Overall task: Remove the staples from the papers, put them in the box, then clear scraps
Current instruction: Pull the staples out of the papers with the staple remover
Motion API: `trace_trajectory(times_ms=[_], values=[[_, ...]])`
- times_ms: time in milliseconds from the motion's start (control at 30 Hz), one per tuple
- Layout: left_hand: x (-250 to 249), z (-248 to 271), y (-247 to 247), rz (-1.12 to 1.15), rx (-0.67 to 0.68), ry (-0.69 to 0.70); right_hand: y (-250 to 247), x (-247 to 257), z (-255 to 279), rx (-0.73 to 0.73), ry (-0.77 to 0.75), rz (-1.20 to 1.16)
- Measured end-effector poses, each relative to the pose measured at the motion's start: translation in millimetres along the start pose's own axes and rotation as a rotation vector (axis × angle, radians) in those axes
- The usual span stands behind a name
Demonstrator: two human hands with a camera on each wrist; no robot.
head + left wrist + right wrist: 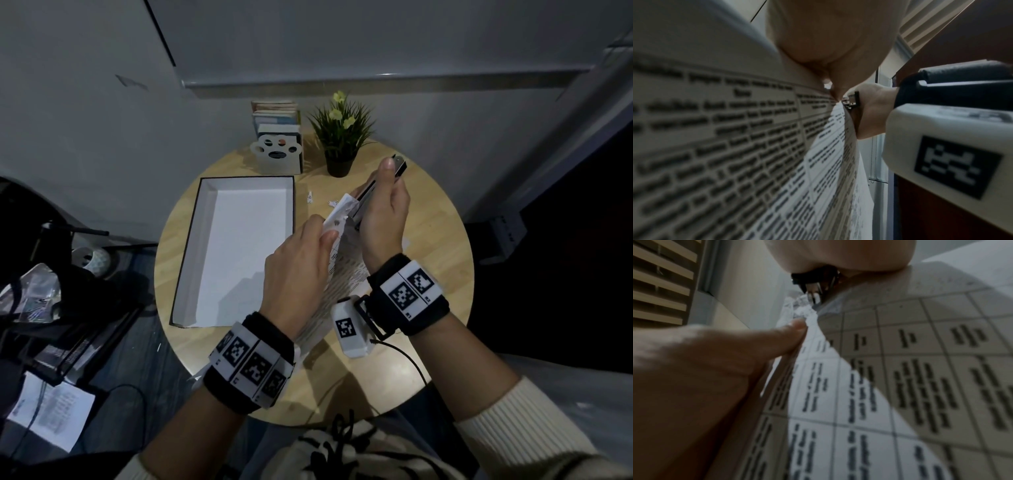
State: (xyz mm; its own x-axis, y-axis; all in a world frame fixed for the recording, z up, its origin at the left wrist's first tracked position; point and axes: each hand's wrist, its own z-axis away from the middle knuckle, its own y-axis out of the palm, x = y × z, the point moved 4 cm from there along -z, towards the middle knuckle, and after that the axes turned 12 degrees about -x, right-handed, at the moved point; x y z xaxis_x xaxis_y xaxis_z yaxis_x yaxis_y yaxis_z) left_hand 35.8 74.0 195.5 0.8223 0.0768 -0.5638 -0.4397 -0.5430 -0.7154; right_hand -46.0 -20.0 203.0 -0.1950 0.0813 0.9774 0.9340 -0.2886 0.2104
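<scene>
Printed papers (346, 270) upright beside open white box (239, 246)

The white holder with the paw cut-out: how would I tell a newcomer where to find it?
Start at the round wooden table and look to its far edge by the wall. Left of the potted plant, beyond the open box, stands the white holder with books behind it. Only it has paw-shaped holes in its front.
</scene>
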Motion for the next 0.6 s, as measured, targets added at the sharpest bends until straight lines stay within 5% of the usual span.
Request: trace_trajectory(times_ms=[400,600], values=[[1,1,3,0.012,0.032,0.029,1,-1,-7,0.005,-0.108,-0.07],[-11,-15,-4,0.256,0.023,-0.008,3,2,-10,0.003,-0.093,-0.123]])
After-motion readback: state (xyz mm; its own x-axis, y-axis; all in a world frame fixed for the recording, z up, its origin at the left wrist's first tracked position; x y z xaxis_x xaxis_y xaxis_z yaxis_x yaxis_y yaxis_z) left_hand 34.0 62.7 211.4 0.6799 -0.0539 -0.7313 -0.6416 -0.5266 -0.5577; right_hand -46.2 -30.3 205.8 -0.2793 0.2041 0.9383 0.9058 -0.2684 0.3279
